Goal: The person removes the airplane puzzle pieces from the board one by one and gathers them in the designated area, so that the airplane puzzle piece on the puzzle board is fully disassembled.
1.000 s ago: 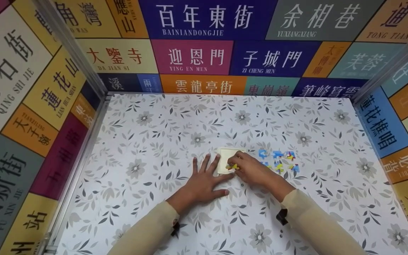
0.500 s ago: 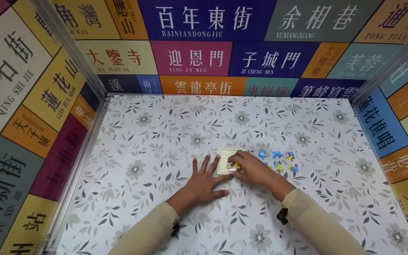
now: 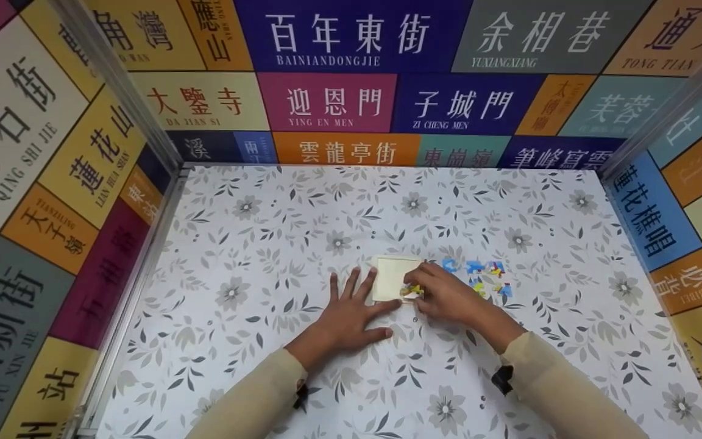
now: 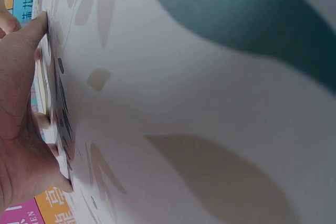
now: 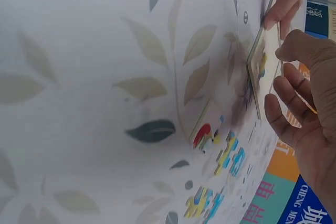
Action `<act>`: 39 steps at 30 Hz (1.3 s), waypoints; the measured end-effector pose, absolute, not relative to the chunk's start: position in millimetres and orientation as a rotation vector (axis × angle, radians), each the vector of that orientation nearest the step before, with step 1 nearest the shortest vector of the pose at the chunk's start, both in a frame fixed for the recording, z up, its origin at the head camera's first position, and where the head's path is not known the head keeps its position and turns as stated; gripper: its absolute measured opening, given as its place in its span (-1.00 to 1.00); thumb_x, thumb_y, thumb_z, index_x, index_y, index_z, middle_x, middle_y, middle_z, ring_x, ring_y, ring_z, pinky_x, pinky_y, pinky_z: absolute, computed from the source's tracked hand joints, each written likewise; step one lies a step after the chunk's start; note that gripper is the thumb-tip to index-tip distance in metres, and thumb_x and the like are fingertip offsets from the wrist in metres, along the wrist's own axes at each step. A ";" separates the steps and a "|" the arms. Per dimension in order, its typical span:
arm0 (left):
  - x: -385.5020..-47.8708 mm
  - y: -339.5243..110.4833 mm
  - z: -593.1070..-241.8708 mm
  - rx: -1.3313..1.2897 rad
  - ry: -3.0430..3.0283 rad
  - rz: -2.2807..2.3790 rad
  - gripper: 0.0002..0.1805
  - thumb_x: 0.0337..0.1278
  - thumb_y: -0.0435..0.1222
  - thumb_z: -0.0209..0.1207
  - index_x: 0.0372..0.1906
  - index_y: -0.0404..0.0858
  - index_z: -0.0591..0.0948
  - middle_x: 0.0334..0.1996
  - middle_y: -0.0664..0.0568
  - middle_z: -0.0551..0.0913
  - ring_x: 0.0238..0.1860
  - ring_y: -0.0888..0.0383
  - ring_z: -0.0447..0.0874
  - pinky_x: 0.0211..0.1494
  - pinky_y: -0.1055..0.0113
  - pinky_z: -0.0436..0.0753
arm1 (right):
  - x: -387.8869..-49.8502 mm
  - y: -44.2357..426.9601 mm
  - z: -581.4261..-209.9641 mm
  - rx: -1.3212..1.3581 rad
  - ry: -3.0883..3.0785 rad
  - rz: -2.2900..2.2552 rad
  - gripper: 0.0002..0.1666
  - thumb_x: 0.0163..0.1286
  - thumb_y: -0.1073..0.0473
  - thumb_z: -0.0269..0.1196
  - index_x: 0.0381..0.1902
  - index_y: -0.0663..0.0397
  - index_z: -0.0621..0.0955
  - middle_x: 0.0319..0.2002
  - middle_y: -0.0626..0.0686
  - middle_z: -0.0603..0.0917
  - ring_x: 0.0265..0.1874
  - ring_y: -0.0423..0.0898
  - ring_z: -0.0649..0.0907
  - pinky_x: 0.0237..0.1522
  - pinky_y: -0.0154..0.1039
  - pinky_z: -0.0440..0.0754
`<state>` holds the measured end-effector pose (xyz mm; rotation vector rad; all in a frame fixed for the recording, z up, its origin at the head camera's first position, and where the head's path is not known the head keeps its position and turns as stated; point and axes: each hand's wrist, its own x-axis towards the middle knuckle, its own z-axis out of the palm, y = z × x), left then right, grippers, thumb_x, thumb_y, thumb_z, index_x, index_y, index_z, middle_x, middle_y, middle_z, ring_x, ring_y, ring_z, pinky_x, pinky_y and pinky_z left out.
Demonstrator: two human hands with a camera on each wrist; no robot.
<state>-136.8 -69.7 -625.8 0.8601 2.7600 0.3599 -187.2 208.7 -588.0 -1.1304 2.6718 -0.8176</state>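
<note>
A small cream puzzle tray (image 3: 390, 275) lies on the flowered tabletop in the head view. My left hand (image 3: 351, 320) is spread flat with its fingers apart, some touching the tray's left and front sides; the left wrist view shows the same hand (image 4: 21, 124) at its left edge. My right hand (image 3: 448, 296) pinches a yellow and white puzzle piece (image 3: 412, 291) at the tray's front right corner. In the right wrist view the piece (image 5: 262, 64) sits low at the tray (image 5: 257, 94), beside the thumb and curled fingers, partly hidden.
Several loose puzzle pieces (image 3: 475, 267), blue, yellow and red, lie in rows right of the tray, near my right wrist. Panels with Chinese lettering (image 3: 329, 102) wall off the table's back and sides.
My right hand has moved a little to the right and nearer, carrying the puzzle piece from the tray's middle to its front right corner. My left hand stays put.
</note>
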 end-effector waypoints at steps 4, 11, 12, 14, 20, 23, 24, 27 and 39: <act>-136.8 -69.3 -625.0 0.855 2.754 0.360 -0.26 0.55 0.46 -0.08 0.72 0.51 0.26 0.86 -0.20 -0.15 0.83 -0.43 -0.23 0.63 -0.70 -0.12 | -183.6 224.0 -587.6 -1.141 2.689 -0.833 -0.55 0.43 0.40 0.42 0.24 0.11 0.67 0.06 0.09 0.68 -0.04 0.03 0.69 -0.01 0.05 0.70; -136.5 -69.4 -622.8 0.855 2.757 0.379 -0.26 0.55 0.45 -0.06 0.71 0.48 0.28 0.85 -0.23 -0.14 0.82 -0.45 -0.23 0.62 -0.71 -0.13 | -176.0 251.3 -587.0 -1.184 2.760 -0.830 -0.54 0.34 0.44 0.46 0.18 0.10 0.73 0.04 0.06 0.69 -0.06 -0.02 0.66 -0.06 -0.01 0.70; -136.4 -69.4 -622.6 0.858 2.759 0.381 -0.26 0.55 0.45 -0.05 0.71 0.48 0.29 0.85 -0.23 -0.13 0.82 -0.45 -0.23 0.62 -0.71 -0.13 | -174.7 254.8 -586.7 -1.189 2.765 -0.830 -0.54 0.33 0.45 0.45 0.17 0.10 0.73 0.05 0.06 0.69 -0.06 -0.03 0.66 -0.07 -0.01 0.70; -136.2 -69.6 -623.2 0.866 2.763 0.379 -0.27 0.56 0.44 -0.05 0.71 0.47 0.30 0.85 -0.24 -0.12 0.81 -0.47 -0.22 0.62 -0.72 -0.12 | -172.5 261.2 -586.5 -1.203 2.771 -0.822 -0.56 0.32 0.46 0.46 0.13 0.10 0.74 0.04 0.06 0.70 -0.06 -0.02 0.67 -0.08 -0.01 0.70; -136.1 -69.9 -624.7 0.875 2.766 0.389 -0.28 0.56 0.43 -0.04 0.71 0.45 0.32 0.84 -0.25 -0.11 0.81 -0.48 -0.21 0.61 -0.72 -0.12 | -167.4 278.1 -585.8 -1.241 2.800 -0.782 -0.62 0.32 0.46 0.46 0.06 0.07 0.74 0.03 0.02 0.71 -0.07 -0.06 0.63 -0.12 -0.04 0.66; -136.1 -70.0 -624.2 0.869 2.754 0.412 -0.28 0.56 0.42 -0.04 0.71 0.45 0.31 0.85 -0.24 -0.13 0.81 -0.47 -0.23 0.61 -0.72 -0.14 | -165.3 285.9 -584.7 -1.279 2.813 -0.777 -0.66 0.32 0.43 0.50 -0.01 0.06 0.75 -0.01 0.01 0.71 -0.11 -0.11 0.60 -0.14 -0.08 0.62; -136.3 -69.8 -624.1 0.867 2.751 0.417 -0.28 0.56 0.43 -0.04 0.71 0.45 0.31 0.85 -0.24 -0.13 0.82 -0.47 -0.23 0.61 -0.72 -0.14 | -164.6 288.7 -584.4 -1.290 2.816 -0.778 -0.67 0.31 0.44 0.51 -0.03 0.06 0.75 -0.03 0.01 0.71 -0.12 -0.12 0.60 -0.14 -0.09 0.62; -135.9 -69.2 -623.4 0.854 2.739 0.433 -0.27 0.56 0.43 -0.04 0.71 0.46 0.30 0.85 -0.24 -0.14 0.82 -0.47 -0.25 0.62 -0.72 -0.16 | -162.2 297.2 -585.4 -1.337 2.812 -0.783 -0.69 0.28 0.47 0.52 -0.08 0.08 0.75 -0.05 0.04 0.70 -0.13 -0.11 0.59 -0.16 -0.11 0.60; -136.9 -68.9 -624.9 0.849 2.732 0.414 -0.27 0.56 0.44 -0.05 0.72 0.49 0.27 0.85 -0.22 -0.19 0.82 -0.47 -0.29 0.62 -0.71 -0.20 | -154.5 326.4 -589.0 -1.348 2.853 -0.707 -0.69 0.19 0.48 0.56 -0.19 0.03 0.83 -0.07 0.02 0.70 -0.13 -0.07 0.62 -0.17 -0.08 0.67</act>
